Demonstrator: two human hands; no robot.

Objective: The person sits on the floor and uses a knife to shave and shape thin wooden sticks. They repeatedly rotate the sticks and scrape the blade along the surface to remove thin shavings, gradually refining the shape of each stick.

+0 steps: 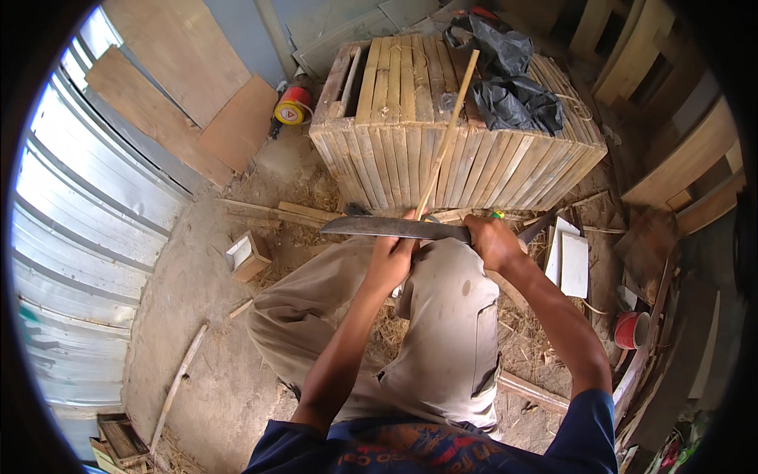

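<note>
My right hand (493,243) is closed round the handle of a machete (371,227), whose long dark blade lies level above my knees and points left. The handle is mostly hidden in that fist. My left hand (395,251) is closed on the lower end of a thin pale bamboo strip (448,142), just at the blade. The strip slants up and away to the right, past the front of a slatted bamboo crate. Blade and strip cross at my left fingers; whether they touch, I cannot tell.
The slatted crate (395,162) stands ahead, with black plastic (517,107) on top. A small wooden box (248,256) and a long stick (180,381) lie on the floor at left. White pieces (574,265) and a red can (632,330) are at right. Boards (233,122) lean far left.
</note>
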